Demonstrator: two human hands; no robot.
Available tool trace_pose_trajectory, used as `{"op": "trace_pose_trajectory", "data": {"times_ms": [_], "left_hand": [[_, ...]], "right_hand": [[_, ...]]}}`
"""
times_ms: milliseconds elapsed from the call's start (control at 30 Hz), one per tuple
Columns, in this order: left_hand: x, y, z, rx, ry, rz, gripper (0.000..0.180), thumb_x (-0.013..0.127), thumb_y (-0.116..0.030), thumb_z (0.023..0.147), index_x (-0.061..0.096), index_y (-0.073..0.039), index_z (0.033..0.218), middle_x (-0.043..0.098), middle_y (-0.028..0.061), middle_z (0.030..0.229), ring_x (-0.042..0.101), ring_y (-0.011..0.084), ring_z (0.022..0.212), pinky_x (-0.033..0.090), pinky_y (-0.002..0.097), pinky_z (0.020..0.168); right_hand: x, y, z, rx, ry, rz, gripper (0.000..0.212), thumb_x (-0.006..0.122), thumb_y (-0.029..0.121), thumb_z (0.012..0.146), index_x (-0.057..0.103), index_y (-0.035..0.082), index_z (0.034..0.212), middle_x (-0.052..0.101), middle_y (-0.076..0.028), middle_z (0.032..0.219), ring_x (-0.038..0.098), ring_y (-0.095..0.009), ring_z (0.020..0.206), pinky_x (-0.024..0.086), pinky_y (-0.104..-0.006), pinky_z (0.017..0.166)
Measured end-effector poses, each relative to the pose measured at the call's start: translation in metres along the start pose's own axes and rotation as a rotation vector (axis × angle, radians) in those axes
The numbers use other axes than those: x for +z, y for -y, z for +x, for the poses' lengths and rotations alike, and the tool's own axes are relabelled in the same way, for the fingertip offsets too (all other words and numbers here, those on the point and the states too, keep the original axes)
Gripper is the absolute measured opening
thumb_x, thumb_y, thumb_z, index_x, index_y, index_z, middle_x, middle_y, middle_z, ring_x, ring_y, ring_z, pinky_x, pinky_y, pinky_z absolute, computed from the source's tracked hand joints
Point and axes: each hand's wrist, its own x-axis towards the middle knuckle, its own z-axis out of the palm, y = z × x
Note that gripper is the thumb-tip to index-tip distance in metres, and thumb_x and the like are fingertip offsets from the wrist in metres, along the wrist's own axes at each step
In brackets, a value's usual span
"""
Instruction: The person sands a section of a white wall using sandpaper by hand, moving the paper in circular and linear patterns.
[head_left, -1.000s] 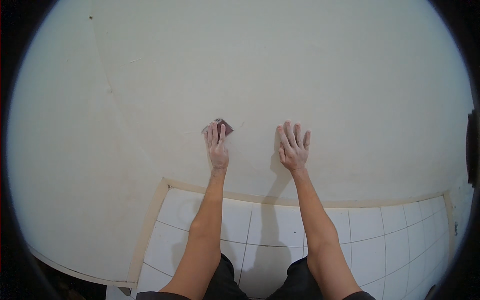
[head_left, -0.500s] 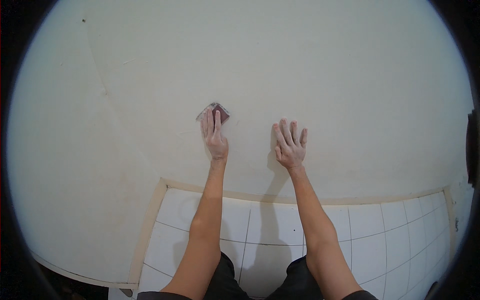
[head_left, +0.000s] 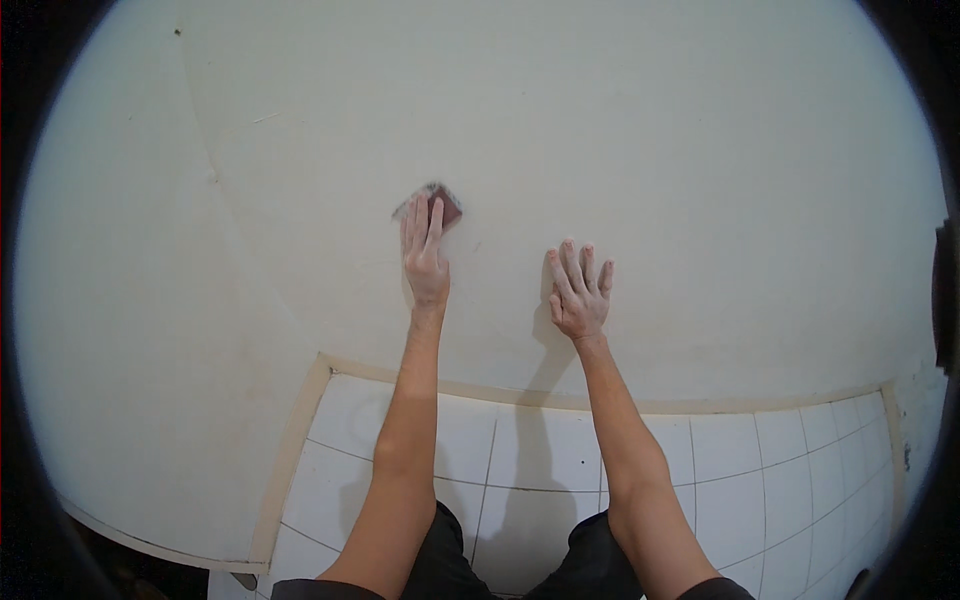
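Observation:
My left hand [head_left: 426, 262] presses a folded piece of sandpaper [head_left: 450, 208] against the pale wall [head_left: 700, 150]. Its fingers lie long over the sheet; a brown-red side shows to the right of them and a greyish printed edge to the left. The sheet is a little blurred by motion. Farther right, my right hand [head_left: 582, 300] rests on the same wall with fingers spread and nothing in it. White dust coats both hands.
A wall corner runs down on the left, with a small dark hole [head_left: 178, 32] high up. A cream skirting [head_left: 620, 406] borders the white tiled floor [head_left: 545, 450] below. At the right rim hangs a dark object [head_left: 944, 300] I cannot make out.
My left hand has slid the sandpaper up the wall a short way. My right hand keeps its place on the wall.

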Motion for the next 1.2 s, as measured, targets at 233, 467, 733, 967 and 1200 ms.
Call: {"op": "trace_pose_trajectory", "data": {"times_ms": [233, 467, 733, 967, 1200], "left_hand": [[0.0, 0.023, -0.042, 0.003, 0.011, 0.096, 0.077, 0.048, 0.02, 0.076, 0.059, -0.012, 0.146, 0.052, 0.0117, 0.155, 0.045, 0.0333, 0.146, 0.036, 0.0516, 0.121], [-0.007, -0.003, 0.03, 0.009, -0.043, 0.02, 0.081, 0.047, 0.023, 0.075, 0.059, -0.014, 0.146, 0.052, 0.0088, 0.156, 0.047, 0.0326, 0.145, 0.041, 0.0507, 0.119], [0.002, 0.03, -0.039, 0.028, -0.049, 0.097, 0.08, 0.046, 0.022, 0.073, 0.059, -0.01, 0.145, 0.056, 0.0106, 0.151, 0.048, 0.0328, 0.144, 0.04, 0.0498, 0.121], [-0.007, -0.013, 0.043, 0.067, -0.046, 0.065, 0.079, 0.051, 0.023, 0.071, 0.062, -0.011, 0.142, 0.061, 0.0099, 0.146, 0.054, 0.0302, 0.139, 0.048, 0.0477, 0.115], [-0.001, 0.017, -0.02, 0.085, -0.055, 0.182, 0.076, 0.055, 0.018, 0.074, 0.064, -0.016, 0.141, 0.06, 0.0074, 0.147, 0.057, 0.0303, 0.136, 0.05, 0.0471, 0.113]], "right_hand": [[0.0, -0.001, 0.003, -0.009, 0.018, 0.016, 0.058, 0.037, 0.032, 0.1, 0.046, 0.027, 0.157, 0.04, 0.001, 0.165, 0.025, -0.025, 0.157, 0.004, -0.0539, 0.13], [-0.001, -0.002, -0.003, 0.004, 0.009, 0.039, 0.058, 0.035, 0.034, 0.101, 0.045, 0.029, 0.157, 0.04, 0.003, 0.165, 0.025, -0.023, 0.157, 0.003, -0.0534, 0.13], [-0.002, 0.002, 0.004, 0.009, 0.006, 0.036, 0.058, 0.036, 0.032, 0.099, 0.046, 0.03, 0.156, 0.04, 0.004, 0.165, 0.027, -0.023, 0.157, 0.003, -0.0528, 0.13], [0.0, -0.005, -0.003, -0.024, -0.002, 0.027, 0.057, 0.035, 0.031, 0.102, 0.046, 0.024, 0.157, 0.039, -0.001, 0.165, 0.024, -0.027, 0.157, 0.003, -0.0548, 0.129], [-0.001, 0.004, 0.004, 0.011, 0.035, 0.013, 0.059, 0.036, 0.035, 0.099, 0.045, 0.031, 0.157, 0.04, 0.003, 0.165, 0.027, -0.023, 0.157, 0.004, -0.0528, 0.13]]}}
